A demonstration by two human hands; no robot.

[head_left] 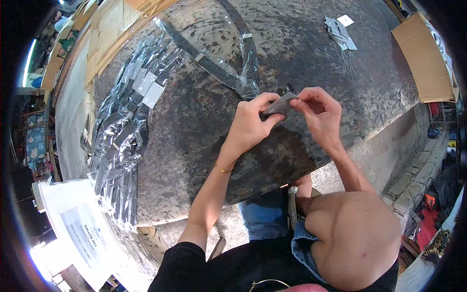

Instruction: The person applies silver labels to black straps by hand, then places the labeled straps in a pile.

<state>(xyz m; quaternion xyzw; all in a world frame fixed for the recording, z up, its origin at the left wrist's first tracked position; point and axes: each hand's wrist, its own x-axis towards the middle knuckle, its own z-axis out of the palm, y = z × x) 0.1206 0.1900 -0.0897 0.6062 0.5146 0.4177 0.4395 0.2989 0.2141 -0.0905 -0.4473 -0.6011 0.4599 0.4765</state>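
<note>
A small grey tag (281, 104) is between my two hands, over the near side of the table. My left hand (250, 119) is closed on the tag, thumb below and fingers above. At its upper right corner, my right hand (321, 109) has thumb and fingertips pinched together; whether a thin string is between them is too small to tell. Just beyond my left hand lies a dark belt in a clear plastic sleeve (216, 70), bent into a V with one end near my fingers. Whether the tag is joined to it is hidden.
A pile of sleeved belts (124, 121) with pale tags covers the table's left side. Loose grey tags with strings (340, 34) lie at the back right. Cardboard (421, 56) stands at the right edge, and a printed sheet (82, 233) at lower left. Someone's bare limb (360, 233) is close at lower right.
</note>
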